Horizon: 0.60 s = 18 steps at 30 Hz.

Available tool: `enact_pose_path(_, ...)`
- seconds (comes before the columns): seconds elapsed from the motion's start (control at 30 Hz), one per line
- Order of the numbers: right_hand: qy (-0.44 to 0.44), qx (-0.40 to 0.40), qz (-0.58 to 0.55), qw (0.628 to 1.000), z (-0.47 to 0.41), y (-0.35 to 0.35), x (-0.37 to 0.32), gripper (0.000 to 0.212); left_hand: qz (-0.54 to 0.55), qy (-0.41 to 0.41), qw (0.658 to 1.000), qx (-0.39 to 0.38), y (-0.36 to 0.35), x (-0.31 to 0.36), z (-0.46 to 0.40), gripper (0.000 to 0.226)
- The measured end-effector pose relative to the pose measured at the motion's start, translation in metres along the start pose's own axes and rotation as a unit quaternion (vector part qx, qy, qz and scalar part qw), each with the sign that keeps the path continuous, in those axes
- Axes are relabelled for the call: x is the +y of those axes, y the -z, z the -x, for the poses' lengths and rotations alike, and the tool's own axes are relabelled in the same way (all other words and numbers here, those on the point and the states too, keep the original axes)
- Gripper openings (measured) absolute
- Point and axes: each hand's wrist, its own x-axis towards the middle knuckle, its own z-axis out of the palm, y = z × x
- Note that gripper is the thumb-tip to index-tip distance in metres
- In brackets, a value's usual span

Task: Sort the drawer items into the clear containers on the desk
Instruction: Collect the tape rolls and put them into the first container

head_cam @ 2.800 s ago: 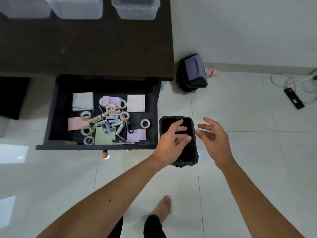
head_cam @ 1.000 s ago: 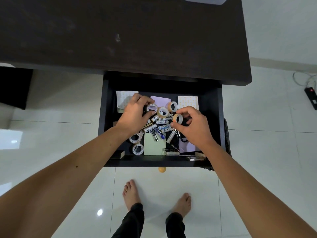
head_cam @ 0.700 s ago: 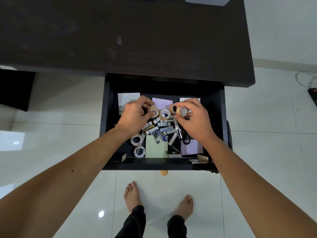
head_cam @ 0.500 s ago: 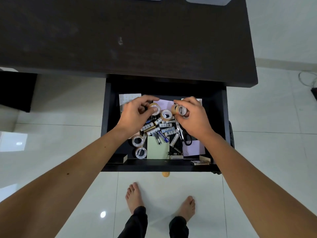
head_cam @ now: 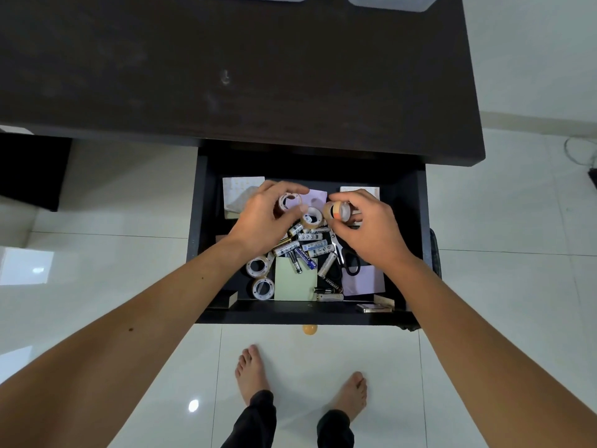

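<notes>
Left hand (head_cam: 261,218) and right hand (head_cam: 371,227) each grip tape rolls (batteries (head_cam: 307,245) below)

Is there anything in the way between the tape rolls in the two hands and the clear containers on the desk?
Nothing visible does. The left hand and the right hand each hold tape; bare desk top lies before the clear containers.
</notes>
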Motion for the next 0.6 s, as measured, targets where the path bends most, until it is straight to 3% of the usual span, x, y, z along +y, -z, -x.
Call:
enact_pose_path(0.17,-0.007,-0.005,-0.018,1.000,0.007,0.008,0.002,0.039,-0.099,-0.006,0.993,-0.058,-0.008,0.007,-0.003,0.060)
enact_pose_path(0.33,-0.017,-0.011,-0.015,1.000,0.012,0.012,0.004,0.045,-0.157,-0.037,0.984,-0.075,-0.020,0.005,-0.006,0.056)
enact_pose_path(0.6,-0.026,-0.007,-0.029,0.999,0.018,0.011,0.003,0.041,-0.144,-0.036,0.988,-0.045,-0.022,0.006,-0.004,0.054)
